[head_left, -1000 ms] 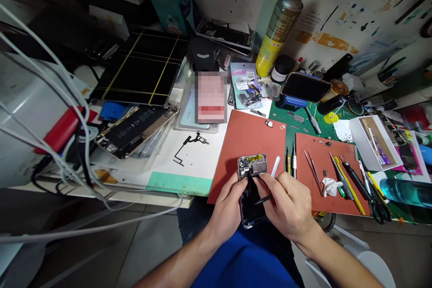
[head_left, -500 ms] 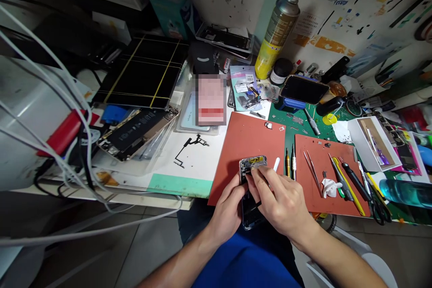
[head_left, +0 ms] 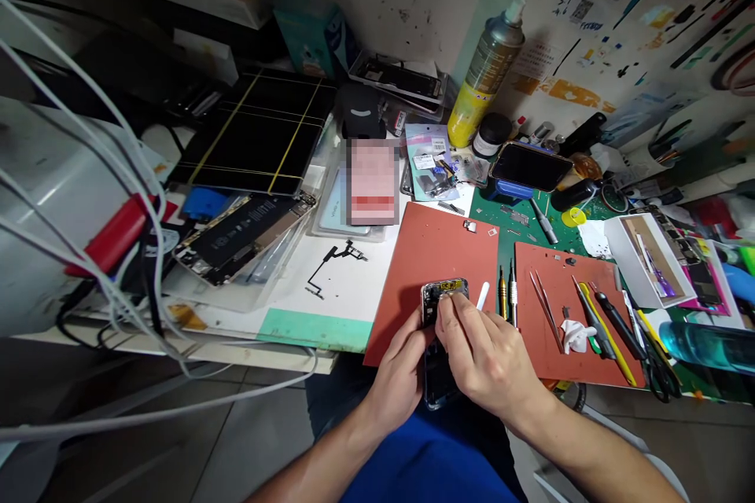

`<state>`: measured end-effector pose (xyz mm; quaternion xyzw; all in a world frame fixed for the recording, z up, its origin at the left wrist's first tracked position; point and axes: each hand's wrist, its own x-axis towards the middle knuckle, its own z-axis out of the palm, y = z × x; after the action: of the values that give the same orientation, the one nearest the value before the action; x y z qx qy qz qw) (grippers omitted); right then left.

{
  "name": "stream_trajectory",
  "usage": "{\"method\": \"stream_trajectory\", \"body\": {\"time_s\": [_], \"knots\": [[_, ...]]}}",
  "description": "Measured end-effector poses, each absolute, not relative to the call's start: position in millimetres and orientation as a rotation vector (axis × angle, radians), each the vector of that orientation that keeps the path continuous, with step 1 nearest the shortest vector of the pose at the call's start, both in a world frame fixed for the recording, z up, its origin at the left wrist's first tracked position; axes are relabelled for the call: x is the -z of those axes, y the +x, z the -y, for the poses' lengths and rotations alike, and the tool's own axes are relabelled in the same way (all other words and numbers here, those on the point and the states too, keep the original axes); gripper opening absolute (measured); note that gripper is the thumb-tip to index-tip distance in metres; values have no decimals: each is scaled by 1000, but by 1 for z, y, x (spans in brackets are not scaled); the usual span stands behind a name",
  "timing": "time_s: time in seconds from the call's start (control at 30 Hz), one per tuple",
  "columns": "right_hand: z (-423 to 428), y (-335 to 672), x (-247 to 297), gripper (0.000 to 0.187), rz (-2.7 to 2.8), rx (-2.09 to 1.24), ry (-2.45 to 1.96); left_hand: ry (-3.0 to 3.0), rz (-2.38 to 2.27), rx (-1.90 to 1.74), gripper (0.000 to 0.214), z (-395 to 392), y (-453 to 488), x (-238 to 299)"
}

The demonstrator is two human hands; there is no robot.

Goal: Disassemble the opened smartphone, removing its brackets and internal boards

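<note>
An opened phone housing [head_left: 432,313], its inner parts bare, is held upright at the table's front edge. Around its left side my left hand [head_left: 398,377] is closed, gripping it. My right hand [head_left: 480,350] reaches over from the right, fingertips pinched together near the top inside the housing. Whatever those fingers hold, if anything, is hidden beneath them. Beyond the phone lies a brown-red mat [head_left: 436,251]. A white plastic stick [head_left: 483,295] rests just past my right hand, beside two screwdrivers [head_left: 507,291].
On the right mat lie tweezers [head_left: 546,310], a crumpled tissue [head_left: 575,335], a yellow-handled tool [head_left: 610,338] and scissors [head_left: 664,377]. A black flex cable [head_left: 336,259] sits on white paper to the left, near an opened phone [head_left: 244,236]. A spray can [head_left: 484,75] stands at the back.
The whole view has shifted slightly. My right fingers have drawn closer together over the top of the phone housing, while my left hand keeps its grip.
</note>
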<state>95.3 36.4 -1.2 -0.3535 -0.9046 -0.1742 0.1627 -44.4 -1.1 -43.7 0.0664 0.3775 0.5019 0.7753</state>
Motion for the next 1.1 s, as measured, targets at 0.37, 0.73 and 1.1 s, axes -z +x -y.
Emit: {"method": "stream_trajectory", "body": {"time_s": [0.37, 0.73, 1.1], "knots": [[-34, 92, 4, 27, 2540, 380, -1037, 177, -848, -1084, 50, 5, -45, 53], [-36, 107, 21, 43, 2240, 396, -893, 158, -786, -1088, 39, -4, -43, 38], [-35, 106, 19, 9, 1545, -329, -1483, 133, -811, -1069, 43, -6, -44, 35]]}}
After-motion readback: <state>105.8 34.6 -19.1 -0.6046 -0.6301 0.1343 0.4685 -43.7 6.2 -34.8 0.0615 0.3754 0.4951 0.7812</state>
